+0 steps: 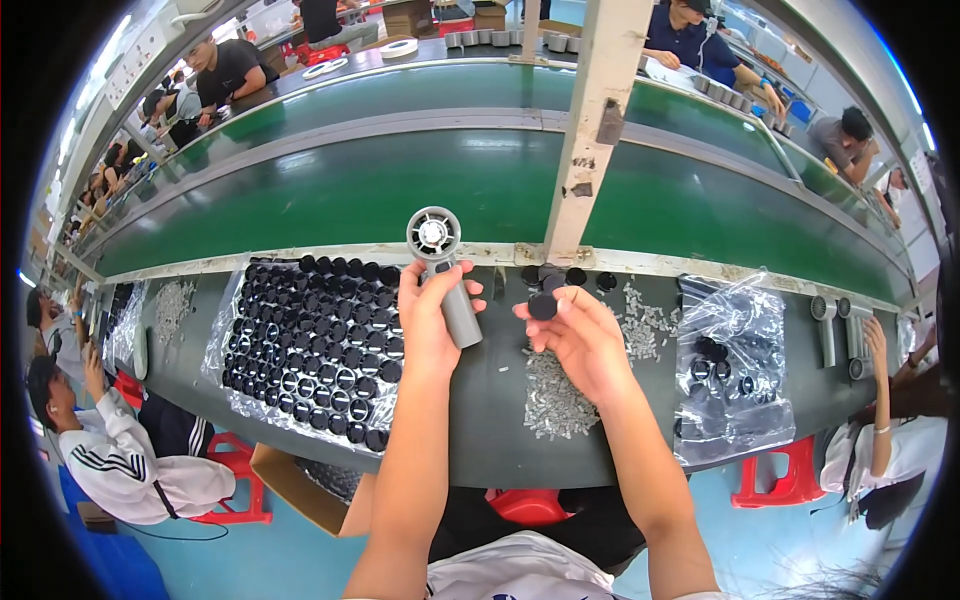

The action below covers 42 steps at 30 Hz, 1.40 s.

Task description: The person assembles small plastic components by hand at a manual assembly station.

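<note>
My left hand (pixel 432 310) is closed round the grey body of a handheld fan (pixel 434 236), whose round head with open blades points up and away from me. Between the fingers of my right hand (pixel 585 343) is a small round black cap (pixel 543 306), held to the right of the fan and apart from it. Below and beside my right hand lies a pile of small grey pieces (pixel 560 400). A few more black caps (pixel 576 277) sit along the table's far edge behind that hand.
Rows of black round caps (pixel 310 350) cover a plastic sheet at left. A plastic bag (pixel 735 370) with loose black parts lies at right, and grey fans (pixel 857 335) beyond it. A metal post (pixel 590 130) rises before the green conveyor (pixel 350 185). An open carton (pixel 315 490) stands below. Co-workers sit on both sides.
</note>
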Tool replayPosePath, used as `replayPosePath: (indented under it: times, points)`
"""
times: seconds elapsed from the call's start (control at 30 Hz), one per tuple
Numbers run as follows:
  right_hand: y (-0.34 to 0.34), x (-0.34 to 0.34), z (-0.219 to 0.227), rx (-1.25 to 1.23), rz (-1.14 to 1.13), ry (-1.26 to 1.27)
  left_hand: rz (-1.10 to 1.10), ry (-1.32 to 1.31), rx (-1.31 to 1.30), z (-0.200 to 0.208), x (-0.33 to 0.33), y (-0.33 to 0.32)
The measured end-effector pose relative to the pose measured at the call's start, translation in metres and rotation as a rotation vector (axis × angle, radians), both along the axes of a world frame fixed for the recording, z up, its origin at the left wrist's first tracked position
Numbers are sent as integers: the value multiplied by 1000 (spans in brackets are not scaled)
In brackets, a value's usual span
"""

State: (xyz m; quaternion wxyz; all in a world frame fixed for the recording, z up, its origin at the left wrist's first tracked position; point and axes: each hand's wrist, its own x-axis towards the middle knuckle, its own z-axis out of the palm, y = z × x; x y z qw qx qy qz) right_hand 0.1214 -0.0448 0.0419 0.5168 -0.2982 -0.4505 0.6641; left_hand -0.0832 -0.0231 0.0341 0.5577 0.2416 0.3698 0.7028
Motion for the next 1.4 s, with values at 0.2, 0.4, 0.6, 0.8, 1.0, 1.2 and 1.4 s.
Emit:
replayPosePath:
  times: [0.2, 0.4, 0.6, 0.8, 1.0, 1.2, 1.4]
  points:
    - [5, 3, -1, -333, 139, 360, -81, 0, 8, 6, 8, -2]
    - [4, 3, -4, -376, 170, 408, -164, 7, -6, 5, 15, -4]
    - [-1, -1, 1, -109, -85, 84, -274, 33, -59, 13, 19, -10]
    - [5, 5, -2, 208, -387, -166, -400, 119, -123, 15, 30, -14]
    - [4, 3, 0, 542, -602, -587, -486, 178, -108, 16, 38, -18]
    - [5, 6, -3, 449, -588, -605, -518, 211, -80, 19, 42, -22]
    - [5, 4, -4, 456, -580, -610, -495, 241, -82, 22, 45, -24]
